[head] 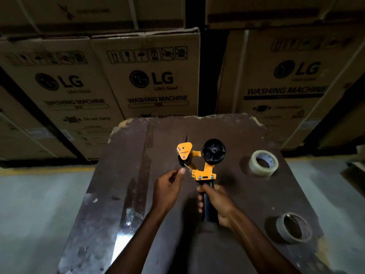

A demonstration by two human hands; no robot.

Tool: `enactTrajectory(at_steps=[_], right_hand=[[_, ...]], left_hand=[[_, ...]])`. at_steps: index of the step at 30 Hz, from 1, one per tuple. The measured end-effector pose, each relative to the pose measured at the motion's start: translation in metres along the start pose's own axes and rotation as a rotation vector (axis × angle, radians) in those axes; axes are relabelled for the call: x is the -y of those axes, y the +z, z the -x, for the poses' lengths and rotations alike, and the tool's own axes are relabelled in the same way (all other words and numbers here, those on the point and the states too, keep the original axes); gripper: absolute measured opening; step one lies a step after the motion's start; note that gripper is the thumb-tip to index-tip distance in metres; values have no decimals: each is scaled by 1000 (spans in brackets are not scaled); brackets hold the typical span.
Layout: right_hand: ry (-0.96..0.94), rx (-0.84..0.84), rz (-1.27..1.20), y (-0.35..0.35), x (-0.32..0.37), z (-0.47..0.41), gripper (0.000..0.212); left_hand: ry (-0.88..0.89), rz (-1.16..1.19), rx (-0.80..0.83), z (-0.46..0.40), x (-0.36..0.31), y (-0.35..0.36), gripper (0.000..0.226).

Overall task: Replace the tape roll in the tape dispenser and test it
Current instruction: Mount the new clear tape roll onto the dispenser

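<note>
An orange tape dispenser point(204, 171) with a black handle stands over the middle of the dark table point(246, 194). Its black spool hub point(213, 150) carries no roll. My right hand point(216, 204) is wrapped around the black handle. My left hand point(169, 186) has fingers curled, the fingertip touching a thin metal part beside the black front roller point(184, 159). A full roll of clear tape point(263, 163) lies flat on the table to the right. A spent cardboard core point(293, 228) lies nearer, at the right edge.
Stacked cardboard washing-machine boxes point(150, 76) form a wall behind the table. The grey concrete floor point(39, 204) shows left and right of the table. The table's far corners are chipped.
</note>
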State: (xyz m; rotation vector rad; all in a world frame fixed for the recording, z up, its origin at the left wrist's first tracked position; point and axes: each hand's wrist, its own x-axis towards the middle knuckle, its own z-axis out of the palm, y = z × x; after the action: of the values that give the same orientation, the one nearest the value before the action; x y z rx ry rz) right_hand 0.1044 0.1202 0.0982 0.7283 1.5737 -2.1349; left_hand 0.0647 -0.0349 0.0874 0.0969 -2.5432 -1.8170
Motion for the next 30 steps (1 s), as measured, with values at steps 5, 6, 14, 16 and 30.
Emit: enactTrajectory(at_steps=[5,6,14,16,30], right_hand=[[-88,40,-13,9,32,16,17],[-103,47,-14,9,36,19,18],[-163,91,-13,8,55,29,16],[-165,98,-9,7,59,29,17],[-138,110,-10,0,58,27,10]], left_hand=[[-17,188,48,-15,-41,-6,77],[-37,234,75,-17,-47,-6,73],[-253,547,185,-18,-81,-3,34],[-247,589,177,-18,-84,-1,35],[-279,759,171,-5,-98,7,17]])
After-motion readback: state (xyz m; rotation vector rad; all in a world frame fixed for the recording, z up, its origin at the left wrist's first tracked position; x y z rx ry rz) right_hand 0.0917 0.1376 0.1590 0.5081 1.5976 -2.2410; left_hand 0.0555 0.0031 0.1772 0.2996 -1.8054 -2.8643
